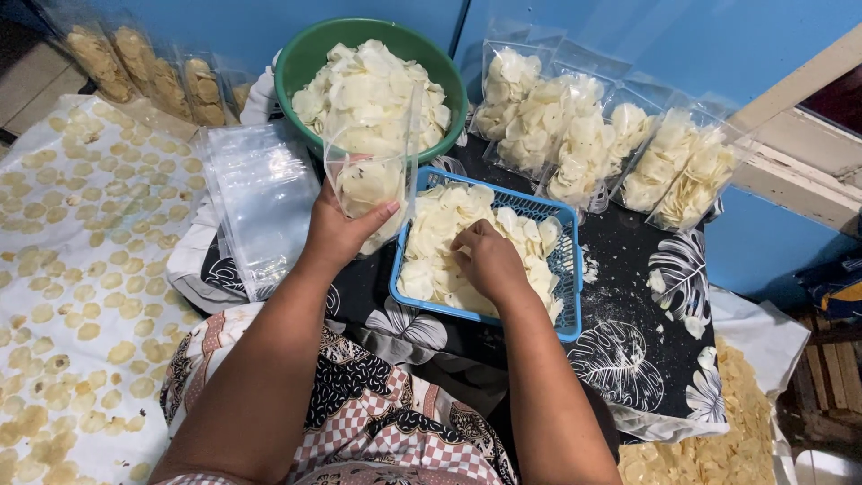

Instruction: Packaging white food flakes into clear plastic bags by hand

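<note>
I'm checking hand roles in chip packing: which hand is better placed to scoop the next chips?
Probably the right hand: it is already down among the chips in the blue basket, while the left hand holds the clear bag.

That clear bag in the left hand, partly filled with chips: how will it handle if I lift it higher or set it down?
The clear bag looks thin and floppy, so its open top will probably sag unless the left hand supports it. With few pale chips inside, it is likely light. Set down alone it may tip; squeezing could crack the chips.
</note>
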